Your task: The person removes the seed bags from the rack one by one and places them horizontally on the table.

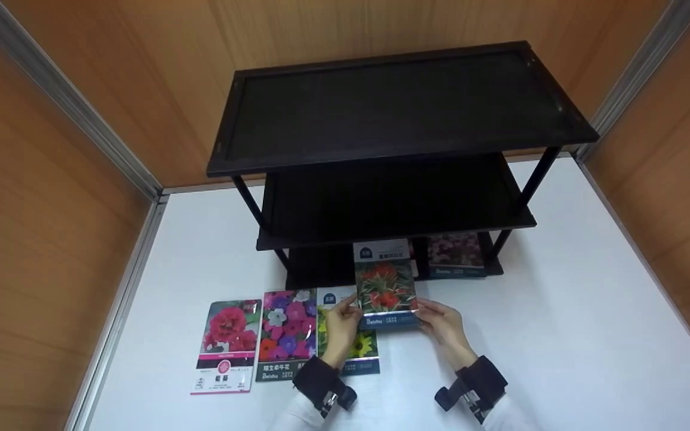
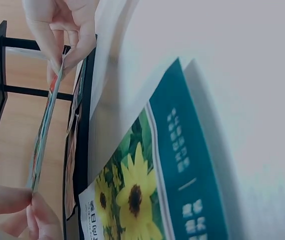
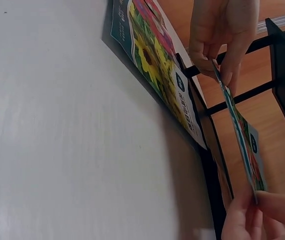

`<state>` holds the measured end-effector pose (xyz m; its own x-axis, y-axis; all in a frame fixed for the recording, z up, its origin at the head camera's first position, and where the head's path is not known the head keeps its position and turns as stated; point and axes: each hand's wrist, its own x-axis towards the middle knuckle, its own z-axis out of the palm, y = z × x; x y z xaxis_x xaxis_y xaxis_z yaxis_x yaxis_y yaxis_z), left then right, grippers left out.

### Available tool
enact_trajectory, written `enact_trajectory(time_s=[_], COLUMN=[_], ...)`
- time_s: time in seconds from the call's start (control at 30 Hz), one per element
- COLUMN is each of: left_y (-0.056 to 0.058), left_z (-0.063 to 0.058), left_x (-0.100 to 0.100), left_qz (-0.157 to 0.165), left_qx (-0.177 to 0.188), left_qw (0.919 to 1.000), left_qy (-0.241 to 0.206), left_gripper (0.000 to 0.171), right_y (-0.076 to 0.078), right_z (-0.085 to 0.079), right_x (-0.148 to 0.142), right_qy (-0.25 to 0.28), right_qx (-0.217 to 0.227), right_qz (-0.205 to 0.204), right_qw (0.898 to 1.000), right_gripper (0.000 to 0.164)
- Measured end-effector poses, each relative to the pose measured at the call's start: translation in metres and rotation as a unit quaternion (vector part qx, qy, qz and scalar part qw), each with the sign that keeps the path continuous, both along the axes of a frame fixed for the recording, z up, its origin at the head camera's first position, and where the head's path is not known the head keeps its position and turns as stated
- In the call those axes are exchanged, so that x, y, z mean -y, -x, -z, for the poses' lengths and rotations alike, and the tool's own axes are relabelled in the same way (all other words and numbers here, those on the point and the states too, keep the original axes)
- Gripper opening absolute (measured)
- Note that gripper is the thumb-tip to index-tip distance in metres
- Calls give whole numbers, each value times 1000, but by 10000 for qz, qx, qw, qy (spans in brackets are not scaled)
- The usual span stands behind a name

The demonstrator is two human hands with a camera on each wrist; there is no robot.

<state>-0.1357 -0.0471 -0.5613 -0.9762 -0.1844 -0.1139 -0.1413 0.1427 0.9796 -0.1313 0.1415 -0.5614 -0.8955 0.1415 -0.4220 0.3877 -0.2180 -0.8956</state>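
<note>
A seed packet with red flowers (image 1: 386,287) is held up by both hands at the front of the black shelf rack. My left hand (image 1: 342,326) pinches its lower left edge and my right hand (image 1: 442,326) its lower right edge, thumbs against fingers. Both wrist views show the packet nearly edge-on, the red-flower packet (image 2: 45,132) stretched between the two hands. Below my left hand lies a yellow-flower packet (image 1: 364,350), partly covered by the hand and the held packet. Another packet with pink flowers (image 1: 456,254) lies on the rack's bottom shelf, to the right.
Left of the yellow-flower packet lie a packet of mixed purple and pink flowers (image 1: 288,326) and a hollyhock-like pink one (image 1: 229,341). The rack's middle shelf (image 1: 393,200) and top shelf (image 1: 405,108) overhang the bottom shelf (image 1: 321,266). Wooden walls (image 1: 45,227) enclose the white table (image 1: 584,335).
</note>
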Motion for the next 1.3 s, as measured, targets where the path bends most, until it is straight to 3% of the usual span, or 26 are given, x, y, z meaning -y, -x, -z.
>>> enact_trajectory(time_s=[0.17,0.37,0.6,0.97,1.03,1.2,1.27,1.3], left_y=[-6,-9,-16,-24,-27,-30,-29,-30], left_z=[-12,-8,-8,-9,-20,-18,-6,-6], left_x=[-3,-6,-9,-11,-12,-14,-13,-13], left_qz=[53,74,108,336,358,402,448,474], left_qx=[178,355,184,73,88,122,89,71], left_qw=[9998,9991,9997,9994,9993,9990,9986,9984], left_qy=[111,205,119,-39,0,162,251,309], left_gripper=[31,32,32,33,33,34,34,35], right_y=[-5,-11,-18,-22,-23,-25,-26,-26], right_z=[-1,-3,-3,-3,-3,-4,-3,-3], right_x=[-3,-7,-14,-19,-19,-21,-22,-23], right_qy=[28,84,262,89,87,68,-49,-138], right_qx=[66,22,125,177,193,258,293,300], right_qz=[50,75,29,-6,-26,-38,-65,-95], right_qw=[10000,9999,9996,9998,9998,9996,9995,9994], right_gripper=[36,36,35,35,35,34,33,32])
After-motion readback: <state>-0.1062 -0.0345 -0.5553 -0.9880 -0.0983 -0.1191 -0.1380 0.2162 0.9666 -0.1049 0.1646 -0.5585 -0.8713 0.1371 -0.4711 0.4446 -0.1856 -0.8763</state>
